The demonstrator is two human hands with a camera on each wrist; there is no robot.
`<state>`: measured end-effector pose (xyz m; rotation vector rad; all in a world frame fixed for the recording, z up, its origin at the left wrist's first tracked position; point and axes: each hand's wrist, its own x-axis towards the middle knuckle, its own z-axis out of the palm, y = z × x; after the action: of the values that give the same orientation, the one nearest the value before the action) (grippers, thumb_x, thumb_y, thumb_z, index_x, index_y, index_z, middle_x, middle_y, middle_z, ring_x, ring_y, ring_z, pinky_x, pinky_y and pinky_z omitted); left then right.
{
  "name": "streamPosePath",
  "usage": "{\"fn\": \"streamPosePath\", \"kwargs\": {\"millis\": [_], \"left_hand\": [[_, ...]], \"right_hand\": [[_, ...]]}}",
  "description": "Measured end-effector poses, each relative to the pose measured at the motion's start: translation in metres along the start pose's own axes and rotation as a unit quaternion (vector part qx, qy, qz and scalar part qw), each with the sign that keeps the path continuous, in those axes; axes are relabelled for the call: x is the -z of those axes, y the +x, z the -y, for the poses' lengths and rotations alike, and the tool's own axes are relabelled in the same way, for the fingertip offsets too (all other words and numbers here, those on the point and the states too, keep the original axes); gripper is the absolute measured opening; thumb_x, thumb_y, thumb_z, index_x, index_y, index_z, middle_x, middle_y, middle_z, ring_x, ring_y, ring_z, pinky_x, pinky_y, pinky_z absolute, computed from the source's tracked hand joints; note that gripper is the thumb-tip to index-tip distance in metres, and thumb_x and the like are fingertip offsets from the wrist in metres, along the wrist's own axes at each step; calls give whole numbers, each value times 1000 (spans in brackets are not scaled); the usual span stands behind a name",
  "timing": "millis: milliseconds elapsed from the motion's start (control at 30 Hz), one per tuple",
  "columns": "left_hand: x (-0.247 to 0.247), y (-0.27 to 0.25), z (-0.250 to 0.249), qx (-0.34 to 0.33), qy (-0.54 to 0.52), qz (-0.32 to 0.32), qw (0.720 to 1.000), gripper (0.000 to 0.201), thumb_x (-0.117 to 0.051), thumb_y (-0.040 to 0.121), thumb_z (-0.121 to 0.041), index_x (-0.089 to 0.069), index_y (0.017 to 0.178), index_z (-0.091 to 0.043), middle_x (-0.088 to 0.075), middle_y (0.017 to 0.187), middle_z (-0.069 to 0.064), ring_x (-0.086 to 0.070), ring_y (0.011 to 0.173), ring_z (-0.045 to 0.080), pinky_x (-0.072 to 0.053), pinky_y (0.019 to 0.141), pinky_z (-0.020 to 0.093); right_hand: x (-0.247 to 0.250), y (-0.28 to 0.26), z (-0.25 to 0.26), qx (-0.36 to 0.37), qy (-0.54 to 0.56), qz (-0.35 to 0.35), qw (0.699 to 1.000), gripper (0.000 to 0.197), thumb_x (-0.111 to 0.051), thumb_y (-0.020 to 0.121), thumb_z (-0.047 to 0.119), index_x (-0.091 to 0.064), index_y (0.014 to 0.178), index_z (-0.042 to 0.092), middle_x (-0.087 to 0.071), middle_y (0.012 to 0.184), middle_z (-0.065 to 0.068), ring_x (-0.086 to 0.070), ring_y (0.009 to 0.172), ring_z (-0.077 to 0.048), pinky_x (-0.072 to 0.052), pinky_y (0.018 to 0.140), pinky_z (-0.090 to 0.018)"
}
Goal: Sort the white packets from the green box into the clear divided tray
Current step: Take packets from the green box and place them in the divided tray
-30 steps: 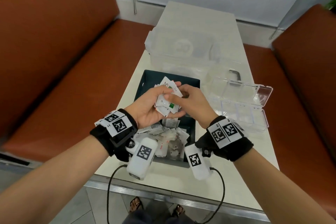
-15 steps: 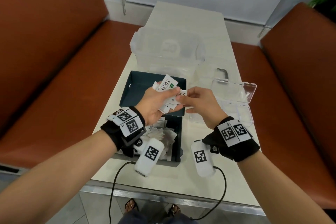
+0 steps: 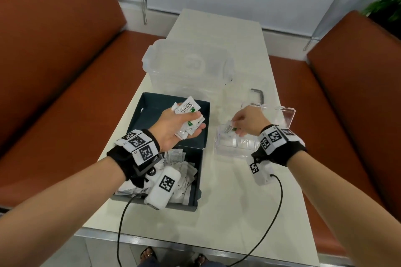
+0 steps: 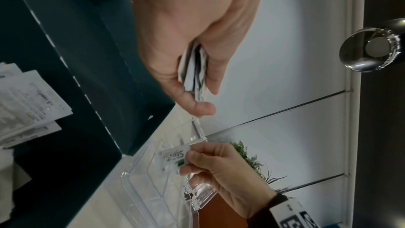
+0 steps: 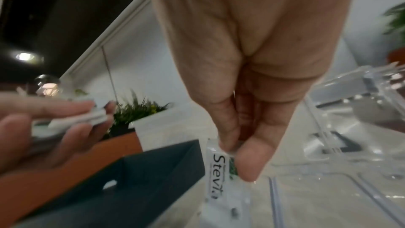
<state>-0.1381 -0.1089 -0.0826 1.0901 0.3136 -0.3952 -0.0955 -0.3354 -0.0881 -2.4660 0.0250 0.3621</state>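
A dark green box (image 3: 138, 115) stands on the pale table, with several white packets (image 3: 184, 171) heaped in its near half. Above the box's far half my left hand (image 3: 184, 122) grips a bundle of white Stevia packets (image 3: 187, 107), seen edge-on in the left wrist view (image 4: 194, 68). To the right lies the clear divided tray (image 3: 233, 146) with its lid open. Over its near-left compartment my right hand (image 3: 237, 124) pinches a single Stevia packet (image 3: 227, 129) by one end (image 5: 219, 166), the other end pointing down into the tray (image 5: 328, 202).
A large clear lidded container (image 3: 186, 65) stands behind the green box. A small dark metal bracket (image 3: 258, 93) lies by the tray's lid (image 3: 280, 115). Orange benches (image 3: 54, 76) flank the table on both sides. Camera cables hang over the near table edge.
My right hand has pulled one packet out of the bundle and carried it rightward and down to the tray. The left hand stays over the box with the other packets.
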Motion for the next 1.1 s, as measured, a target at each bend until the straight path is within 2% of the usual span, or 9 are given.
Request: {"fn": "streamPosePath", "kwargs": {"millis": [67,133,200,400,533,733,833,1000,1100], "left_hand": [[0,3,1,-4,3,-2,1000,24,-69,84,0,-58,105,-4,-73,85,18,-73,78,30,-56,55,30],[1,6,1,-8,6,-1,1000,22,-69,85,-1,-58,104,-4,-74,82,16,-73,77,29,-56,55,30],[2,8,3,-7,7,-9,1000,23,-69,85,-1,-58,105,-4,-74,81,15,-73,78,29,-56,55,30],[5,13,8,1,0,-28,1000,27,-71,84,-2,-58,107,-4,-74,82,16,-73,81,30,-56,56,30],[5,15,9,10,-1,-28,1000,28,-72,83,-2,-58,107,-5,-74,85,17,-73,82,31,-56,56,30],[4,17,8,13,-2,-20,1000,30,-71,83,-2,-58,110,-4,-74,85,16,-73,82,30,-56,56,30],[5,18,9,19,-1,-20,1000,28,-71,83,-2,-58,108,-5,-74,84,17,-74,80,30,-57,56,31],[5,18,14,29,-1,-17,999,28,-72,83,-3,-59,107,-4,-74,86,17,-73,81,30,-56,55,31],[7,18,16,31,0,-18,999,34,-73,81,-3,-58,112,-4,-74,88,18,-73,85,32,-56,56,31]], "right_hand": [[-12,10,0,4,-108,25,994,19,-55,93,7,-69,105,2,-69,101,-16,-69,83,-28,-58,71,-31],[-22,17,0,10,-217,30,976,24,-52,94,10,-67,113,11,-63,116,-12,-64,98,-30,-54,84,-37],[-30,20,0,12,-280,28,959,29,-49,93,9,-64,117,17,-60,118,-10,-61,103,-31,-50,84,-37],[-33,28,-9,38,-361,-28,932,31,-45,93,7,-62,117,16,-62,108,-11,-63,93,-33,-41,69,-31],[-45,29,-15,53,-383,21,922,30,-48,92,14,-66,112,26,-66,107,-4,-64,92,-29,-42,69,-30],[-48,32,-20,67,-401,12,913,30,-54,94,22,-61,122,30,-64,115,-2,-64,98,-26,-43,75,-31],[-46,33,-20,81,-424,8,902,27,-57,93,22,-64,117,32,-67,111,2,-65,97,-23,-42,74,-29],[-51,31,-18,101,-486,50,867,26,-62,89,30,-64,116,32,-66,108,4,-61,102,-21,-39,72,-28],[-55,29,-18,107,-483,46,868,22,-62,88,34,-67,109,32,-68,105,4,-61,100,-21,-40,69,-29]]}}
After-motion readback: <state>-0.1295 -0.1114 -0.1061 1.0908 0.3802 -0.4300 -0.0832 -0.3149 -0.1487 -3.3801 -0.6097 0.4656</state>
